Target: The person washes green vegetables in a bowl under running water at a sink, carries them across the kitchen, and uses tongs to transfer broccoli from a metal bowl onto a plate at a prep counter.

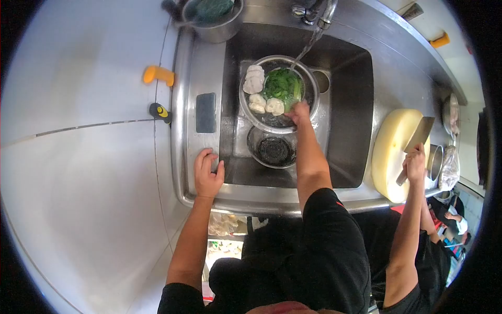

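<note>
- While water (307, 49) streams from the tap (327, 18) beyond the bowl's far right, the metal bowl (272, 130) is right there catching it, sitting in the steel sink (353, 78).
- Look inside the bowl: leafy greens (282, 85) crowd the middle, and white chunks (254, 79) lie to their left and front.
- Here's the right hand (300, 113), in at the bowl's near right, fingers down by the greens; partly hidden, so whether it grips anything, I can't tell.
- Over to the left hand (208, 175), near left of the bowl: fingers spread, nothing held, at the bench (251, 194) edge.
- Just in front of the bowl, a round dark-bottomed vessel (273, 150).
- Left of the bowl, a dark flat block (206, 112).
- And well right of the bowl, a co-worker's hand (415, 165) grips a cleaver (421, 134) over a thick yellow board (389, 152)!
</note>
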{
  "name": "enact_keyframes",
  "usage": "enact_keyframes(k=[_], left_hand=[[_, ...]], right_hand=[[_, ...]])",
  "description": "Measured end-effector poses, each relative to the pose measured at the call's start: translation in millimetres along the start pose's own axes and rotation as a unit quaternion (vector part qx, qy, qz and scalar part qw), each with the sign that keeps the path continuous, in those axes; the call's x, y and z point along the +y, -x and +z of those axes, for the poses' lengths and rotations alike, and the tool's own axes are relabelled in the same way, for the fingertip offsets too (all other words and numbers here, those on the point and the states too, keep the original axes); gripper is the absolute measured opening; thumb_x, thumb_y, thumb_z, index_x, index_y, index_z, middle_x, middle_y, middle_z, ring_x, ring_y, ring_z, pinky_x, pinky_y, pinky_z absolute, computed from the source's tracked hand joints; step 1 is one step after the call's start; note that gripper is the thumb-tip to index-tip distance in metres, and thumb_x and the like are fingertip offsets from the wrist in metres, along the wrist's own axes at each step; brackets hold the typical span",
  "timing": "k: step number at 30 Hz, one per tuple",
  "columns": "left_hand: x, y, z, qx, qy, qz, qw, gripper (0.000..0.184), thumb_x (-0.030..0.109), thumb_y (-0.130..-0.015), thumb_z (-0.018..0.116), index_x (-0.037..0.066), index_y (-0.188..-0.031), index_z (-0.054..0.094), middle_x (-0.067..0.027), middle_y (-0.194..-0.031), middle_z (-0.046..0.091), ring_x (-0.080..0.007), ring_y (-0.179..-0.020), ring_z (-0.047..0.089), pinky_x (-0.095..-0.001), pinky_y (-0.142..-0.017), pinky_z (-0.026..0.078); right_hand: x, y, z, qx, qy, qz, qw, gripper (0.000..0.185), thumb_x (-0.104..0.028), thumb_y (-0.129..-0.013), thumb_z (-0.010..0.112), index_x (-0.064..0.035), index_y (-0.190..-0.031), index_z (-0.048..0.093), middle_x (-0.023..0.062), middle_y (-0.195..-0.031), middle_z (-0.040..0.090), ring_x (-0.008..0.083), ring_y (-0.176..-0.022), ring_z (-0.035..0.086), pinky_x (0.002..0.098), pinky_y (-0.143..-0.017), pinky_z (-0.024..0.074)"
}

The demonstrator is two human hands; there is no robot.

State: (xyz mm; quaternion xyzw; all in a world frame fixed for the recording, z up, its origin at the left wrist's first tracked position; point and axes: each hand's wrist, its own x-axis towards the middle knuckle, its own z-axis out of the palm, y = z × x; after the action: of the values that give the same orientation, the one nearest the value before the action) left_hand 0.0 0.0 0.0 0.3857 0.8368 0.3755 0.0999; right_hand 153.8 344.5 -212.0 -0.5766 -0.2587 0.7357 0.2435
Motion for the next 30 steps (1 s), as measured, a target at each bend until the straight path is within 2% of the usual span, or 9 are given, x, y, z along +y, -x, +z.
enact_keyframes(k=[2, 5, 8, 11, 12, 15, 21, 26, 30], left_hand=[[4, -2, -1, 0.003, 0.003, -0.002, 1.0, 0.02, 0.002, -0.072, 0.069, 0.002, -0.09, 0.06, -0.0147, -0.111, 0.056, -0.0319, -0.099, 0.057, -0.0388, -0.086, 0.047], [6, 1, -2, 0.0, -0.006, -0.005, 1.0, 0.019, 0.002, -0.072, 0.068, 0.001, -0.089, 0.059, -0.0145, -0.111, 0.056, -0.0318, -0.098, 0.057, -0.0378, -0.084, 0.048], [0, -3, -2, 0.008, -0.02, 0.021, 1.0, 0.02, 0.001, -0.072, 0.068, 0.001, -0.09, 0.059, -0.0147, -0.111, 0.056, -0.0317, -0.098, 0.057, -0.037, -0.082, 0.049], [3, -2, 1, 0.003, 0.001, 0.005, 1.0, 0.021, 0.001, -0.072, 0.068, 0.001, -0.09, 0.06, -0.015, -0.111, 0.056, -0.0318, -0.098, 0.057, -0.0375, -0.083, 0.048], [3, -2, 2, 0.006, 0.007, 0.003, 1.0, 0.021, 0.001, -0.071, 0.068, 0.001, -0.091, 0.06, -0.0151, -0.11, 0.056, -0.032, -0.099, 0.056, -0.0378, -0.084, 0.048], [3, -1, 1, 0.011, 0.006, 0.002, 1.0, 0.022, 0.001, -0.071, 0.068, 0.002, -0.091, 0.06, -0.0151, -0.11, 0.057, -0.0325, -0.099, 0.056, -0.0386, -0.086, 0.047], [3, -2, 1, 0.017, 0.001, 0.014, 1.0, 0.022, 0.002, -0.071, 0.068, 0.002, -0.091, 0.06, -0.0143, -0.11, 0.057, -0.0332, -0.101, 0.056, -0.0402, -0.087, 0.046], [1, 0, 0, 0.015, 0.004, 0.014, 1.0, 0.021, 0.002, -0.072, 0.068, 0.003, -0.091, 0.059, -0.0135, -0.11, 0.057, -0.0338, -0.101, 0.056, -0.0397, -0.087, 0.046], [-1, 1, 1, 0.018, 0.02, 0.013, 1.0, 0.021, 0.002, -0.072, 0.068, 0.002, -0.091, 0.058, -0.0142, -0.109, 0.057, -0.0343, -0.101, 0.056, -0.0399, -0.087, 0.046]], right_hand=[[-1, -8, -5, -0.007, -0.047, -0.003, 0.999, 0.045, 0.0, -0.083, 0.045, -0.0085, -0.126, 0.04, 0.0179, -0.119, 0.049, 0.037, -0.1, 0.056, 0.0548, -0.059, 0.0555], [-6, -3, -7, 0.018, -0.038, 0.007, 0.999, 0.034, 0.0, -0.082, 0.046, -0.002, -0.116, 0.047, 0.0176, -0.106, 0.055, 0.0383, -0.084, 0.06, 0.0591, -0.057, 0.0543], [-1, -6, 4, 0.025, -0.007, -0.036, 0.999, 0.028, 0.001, -0.078, 0.046, 0.0009, -0.106, 0.052, 0.0144, -0.079, 0.054, 0.0315, -0.06, 0.056, 0.0522, -0.059, 0.0557], [64, -96, -43, 0.103, 0.284, -0.169, 0.938, 0.019, 0.001, -0.077, 0.049, 0.0045, -0.094, 0.055, 0.0139, -0.078, 0.054, 0.0278, -0.062, 0.056, 0.046, -0.054, 0.0503], [34, -35, -9, 0.066, 0.069, -0.118, 0.988, 0.019, 0.001, -0.077, 0.049, 0.0041, -0.094, 0.056, 0.0142, -0.078, 0.055, 0.0254, -0.062, 0.055, 0.043, -0.053, 0.0458], [44, -47, -10, 0.07, 0.153, -0.033, 0.985, 0.026, 0.001, -0.079, 0.047, -0.0007, -0.104, 0.053, 0.0146, -0.081, 0.055, 0.0266, -0.068, 0.057, 0.0448, -0.053, 0.0488], [-5, 18, 13, 0.032, 0.008, 0.007, 0.999, 0.038, 0.001, -0.081, 0.045, -0.0092, -0.117, 0.043, 0.0141, -0.091, 0.056, 0.0307, -0.077, 0.06, 0.0539, -0.056, 0.0529], [-25, 18, -11, 0.084, 0.164, -0.193, 0.964, 0.036, 0.001, -0.077, 0.045, -0.0063, -0.112, 0.054, 0.0112, -0.082, 0.058, 0.0276, -0.075, 0.06, 0.0394, -0.062, 0.0511], [-47, 35, -13, 0.159, 0.344, -0.453, 0.807, 0.055, 0.003, -0.071, 0.044, -0.0059, -0.124, 0.057, 0.0117, -0.072, 0.059, 0.0251, -0.073, 0.06, 0.0343, -0.064, 0.0465]])
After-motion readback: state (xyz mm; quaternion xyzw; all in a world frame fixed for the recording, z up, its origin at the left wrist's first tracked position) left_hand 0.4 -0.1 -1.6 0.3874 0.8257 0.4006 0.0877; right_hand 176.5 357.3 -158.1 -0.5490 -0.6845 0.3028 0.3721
